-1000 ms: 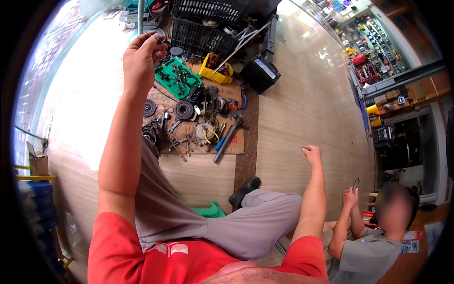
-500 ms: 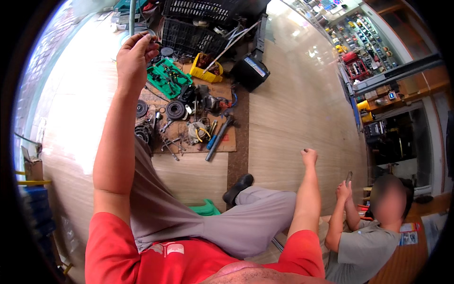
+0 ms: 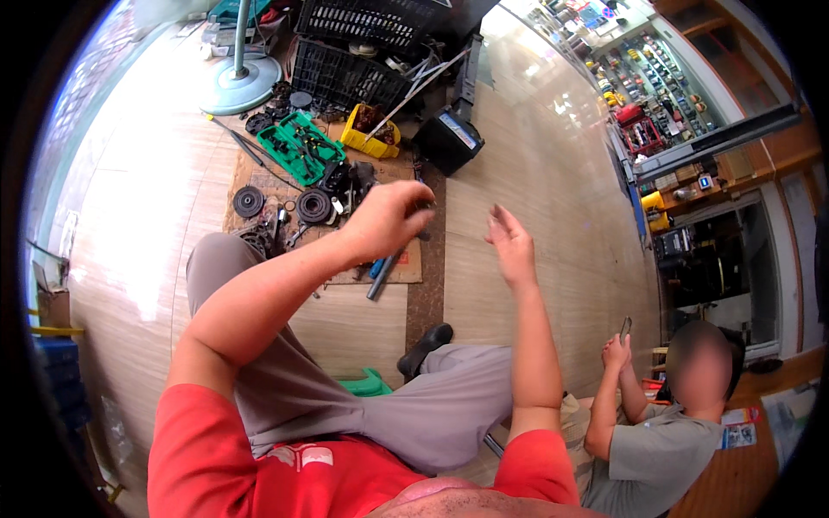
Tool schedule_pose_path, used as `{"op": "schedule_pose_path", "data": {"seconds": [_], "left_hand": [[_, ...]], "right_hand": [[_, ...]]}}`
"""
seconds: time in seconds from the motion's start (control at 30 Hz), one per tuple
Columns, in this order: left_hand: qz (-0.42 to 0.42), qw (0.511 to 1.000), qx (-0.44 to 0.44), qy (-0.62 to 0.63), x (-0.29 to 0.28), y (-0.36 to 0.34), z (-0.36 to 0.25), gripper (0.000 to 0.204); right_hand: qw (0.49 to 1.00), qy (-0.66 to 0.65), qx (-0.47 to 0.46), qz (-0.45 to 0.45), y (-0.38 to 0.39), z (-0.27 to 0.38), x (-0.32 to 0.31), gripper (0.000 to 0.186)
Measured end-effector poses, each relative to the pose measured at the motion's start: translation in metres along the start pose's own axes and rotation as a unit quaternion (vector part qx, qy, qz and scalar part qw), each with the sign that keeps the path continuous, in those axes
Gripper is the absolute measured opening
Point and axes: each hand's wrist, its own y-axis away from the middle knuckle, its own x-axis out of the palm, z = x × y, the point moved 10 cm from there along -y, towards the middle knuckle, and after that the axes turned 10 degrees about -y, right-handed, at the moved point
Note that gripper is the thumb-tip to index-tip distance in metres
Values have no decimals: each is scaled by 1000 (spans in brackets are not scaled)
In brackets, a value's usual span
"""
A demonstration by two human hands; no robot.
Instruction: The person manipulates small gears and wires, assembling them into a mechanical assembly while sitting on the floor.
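My left hand (image 3: 397,216) is raised above the tools, fingers curled toward the thumb; whatever is between them is unclear. My right hand (image 3: 509,242) is open to its right, fingers extended and slightly apart. Below and behind them, a cardboard sheet (image 3: 242,173) bears round metal parts (image 3: 313,205), loose wrenches, a blue-handled tool (image 3: 376,267) and a long grey bar (image 3: 377,287), partly hidden by my left hand. Beyond lie an open green tool case (image 3: 294,142) and a yellow bin (image 3: 358,138) of reddish parts.
Black crates (image 3: 345,82), a black battery (image 3: 445,142) and a stand's round base (image 3: 220,91) are at the back. A green stool (image 3: 367,384) is under me. A seated person (image 3: 656,457) at right holds a thin dark object (image 3: 625,330). Shelves (image 3: 656,86) line the right.
My left hand has come down and rightward from the upper left to the middle. My right hand has risen leftward toward it, and its curled fingers have opened.
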Motion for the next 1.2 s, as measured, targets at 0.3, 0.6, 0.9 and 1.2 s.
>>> {"op": "schedule_pose_path", "data": {"seconds": [0.3, 0.6, 0.9, 1.2], "left_hand": [[76, 996, 41, -20, 26, 7, -28, 22], [45, 995, 57, -65, 21, 5, -15, 21], [30, 991, 79, -105, 12, 5, -20, 20], [-1, 979, 123, -165, 0, 5, -25, 16]], "right_hand": [[973, -170, -79, 134, 37, 20, 106, 66], [961, -208, 66, 172, 35, -1, 110, 36], [994, -57, -2, 92, 38, 15, 95, 16], [993, 47, -67, 83, 39, 24, 96, 13]]}}
